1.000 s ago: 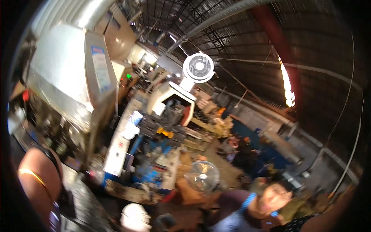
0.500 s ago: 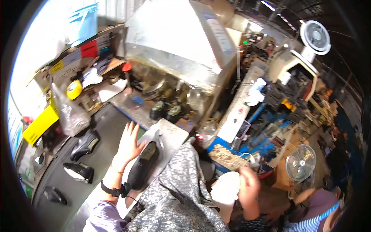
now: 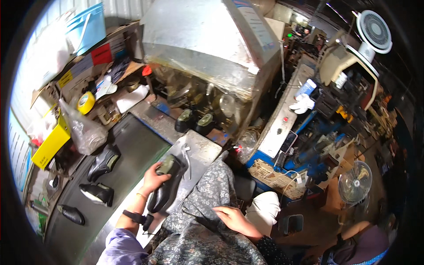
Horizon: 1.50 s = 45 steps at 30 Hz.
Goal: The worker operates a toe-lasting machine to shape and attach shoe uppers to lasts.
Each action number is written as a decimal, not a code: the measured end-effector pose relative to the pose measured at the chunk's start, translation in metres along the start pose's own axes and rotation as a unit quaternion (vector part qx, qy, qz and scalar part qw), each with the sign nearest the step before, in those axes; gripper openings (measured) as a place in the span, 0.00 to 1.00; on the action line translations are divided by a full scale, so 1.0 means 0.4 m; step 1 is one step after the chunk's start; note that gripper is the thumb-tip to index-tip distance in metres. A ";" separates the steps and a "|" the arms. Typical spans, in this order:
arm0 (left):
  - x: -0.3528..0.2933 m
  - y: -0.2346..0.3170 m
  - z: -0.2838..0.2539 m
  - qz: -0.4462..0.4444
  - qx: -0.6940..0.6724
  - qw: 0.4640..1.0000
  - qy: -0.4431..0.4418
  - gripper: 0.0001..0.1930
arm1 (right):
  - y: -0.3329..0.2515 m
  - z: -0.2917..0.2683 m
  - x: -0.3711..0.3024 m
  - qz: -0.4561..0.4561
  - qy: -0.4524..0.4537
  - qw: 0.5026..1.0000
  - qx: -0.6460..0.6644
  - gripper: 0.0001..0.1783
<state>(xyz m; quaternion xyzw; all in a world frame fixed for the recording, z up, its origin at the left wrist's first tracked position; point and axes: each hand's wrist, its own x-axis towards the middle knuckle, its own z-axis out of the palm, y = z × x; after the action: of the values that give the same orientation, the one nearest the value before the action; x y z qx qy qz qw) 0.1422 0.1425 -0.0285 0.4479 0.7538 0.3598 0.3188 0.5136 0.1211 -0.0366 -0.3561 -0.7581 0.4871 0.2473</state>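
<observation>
A black shoe (image 3: pixel 164 196) lies along the light metal work surface (image 3: pixel 201 148), its greenish-grey lining showing at the far end. Around the near side of that opening my left hand (image 3: pixel 154 177) is closed, thumb pointing across the shoe. My right hand (image 3: pixel 236 219) is over the dark floral cloth (image 3: pixel 207 190) across my lap, with fingers stretched out to the left and nothing visible in them. A thin grey strip (image 3: pixel 187 157) lies just right of the shoe.
Several black shoes, one of them a dark shoe (image 3: pixel 104 162), rest on the dark conveyor belt (image 3: pixel 132 145) at left. Two more shoes (image 3: pixel 184 120) stand by the metal hood (image 3: pixel 198 48). A blue-edged machine bench (image 3: pixel 274 137) and another person (image 3: pixel 362 245) are at right.
My left hand has gone from spread fingers beside the shoe to gripping its opening. My right hand has moved left from beside the white thing onto the floral cloth. The view has shifted slightly.
</observation>
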 end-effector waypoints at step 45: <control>-0.226 0.076 0.420 0.439 0.136 0.872 -0.168 0.13 | 0.023 -1.000 -0.078 0.292 0.503 0.679 -0.448 0.45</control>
<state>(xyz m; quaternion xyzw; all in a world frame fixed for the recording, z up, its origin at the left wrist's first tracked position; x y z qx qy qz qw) 0.3265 0.1141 -0.0791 0.8255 0.4562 0.2756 0.1858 0.8248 0.3243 0.1153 -0.8190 -0.5045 -0.1162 0.2473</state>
